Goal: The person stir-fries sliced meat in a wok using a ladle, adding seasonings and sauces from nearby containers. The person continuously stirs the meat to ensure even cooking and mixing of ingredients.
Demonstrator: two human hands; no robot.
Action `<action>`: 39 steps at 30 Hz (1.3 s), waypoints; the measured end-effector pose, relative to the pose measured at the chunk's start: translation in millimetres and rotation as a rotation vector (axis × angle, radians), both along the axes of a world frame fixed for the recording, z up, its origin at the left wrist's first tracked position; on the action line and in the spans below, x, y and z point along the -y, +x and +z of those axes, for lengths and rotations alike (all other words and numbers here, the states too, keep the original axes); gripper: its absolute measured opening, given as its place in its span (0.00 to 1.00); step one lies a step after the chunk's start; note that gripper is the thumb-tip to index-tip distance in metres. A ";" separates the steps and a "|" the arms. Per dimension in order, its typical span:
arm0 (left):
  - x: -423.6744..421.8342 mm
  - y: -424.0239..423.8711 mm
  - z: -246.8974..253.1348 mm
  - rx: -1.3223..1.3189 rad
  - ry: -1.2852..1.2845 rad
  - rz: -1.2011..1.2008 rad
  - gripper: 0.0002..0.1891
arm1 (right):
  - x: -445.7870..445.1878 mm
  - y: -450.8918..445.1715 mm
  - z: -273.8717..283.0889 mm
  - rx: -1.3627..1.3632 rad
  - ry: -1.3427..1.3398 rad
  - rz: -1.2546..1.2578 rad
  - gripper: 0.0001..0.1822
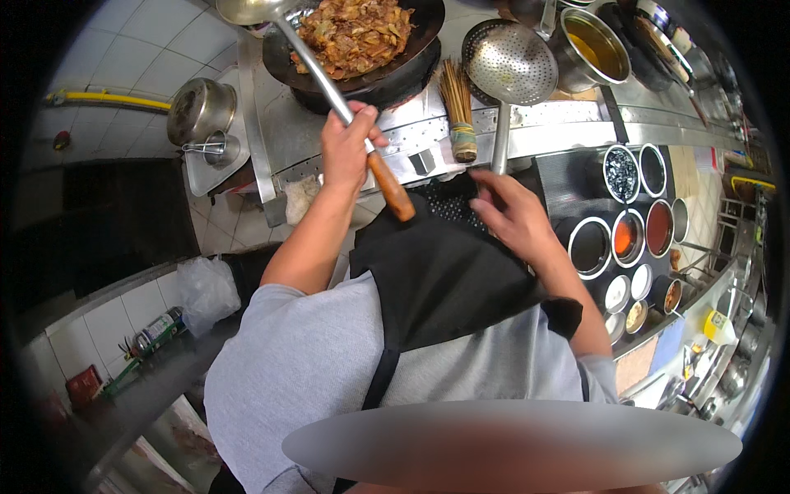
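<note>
My left hand (349, 148) is closed around the steel shaft of a ladle (311, 62), just above its wooden handle. The ladle's bowl is at the top left, by the rim of a dark wok (432, 31). Browned, sliced food (361, 37) is heaped in the wok. My right hand (512, 213) has its thumb and fingers apart, over the lower handle of a perforated skimmer (511, 62). That handle's end is hidden behind the hand. Between the wok and the skimmer is a bamboo wok brush (458, 111), bound near its base.
A steel pot of yellowish liquid (595, 46) stands beyond the skimmer. On the right, several seasoning containers (628, 238) sit on a dark mat. A dented pot (197, 111) rests on a tray at left. A folded cloth (301, 200) lies by the stove's front edge.
</note>
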State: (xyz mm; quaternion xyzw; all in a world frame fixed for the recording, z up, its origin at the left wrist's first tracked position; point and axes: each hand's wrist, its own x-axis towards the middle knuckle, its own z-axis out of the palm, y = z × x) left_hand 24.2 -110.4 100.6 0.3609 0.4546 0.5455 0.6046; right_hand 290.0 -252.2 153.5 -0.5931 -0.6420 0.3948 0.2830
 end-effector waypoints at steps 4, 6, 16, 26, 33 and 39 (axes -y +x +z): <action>-17.2 34.6 -2.9 0.019 0.151 -0.129 0.10 | -73.6 -56.9 -10.4 -0.201 -0.073 0.215 0.45; -26.2 38.4 -4.4 -0.221 0.310 -0.299 0.16 | -100.2 -64.6 -14.7 -0.278 -0.314 0.114 0.32; -56.5 -20.3 -33.3 -0.422 0.209 -0.773 0.27 | -92.0 -36.8 -34.1 -0.252 -0.168 0.040 0.19; -1.8 53.7 -6.2 -0.082 0.195 -0.997 0.38 | -47.2 -20.4 -31.8 -0.017 0.200 0.007 0.19; 26.8 100.2 13.5 0.012 0.261 -1.118 0.34 | 3.8 -9.0 -35.4 0.005 0.291 -0.193 0.17; 59.2 131.4 1.6 -0.103 0.221 -1.361 0.33 | 62.3 -11.5 -42.1 -0.052 0.009 -0.409 0.17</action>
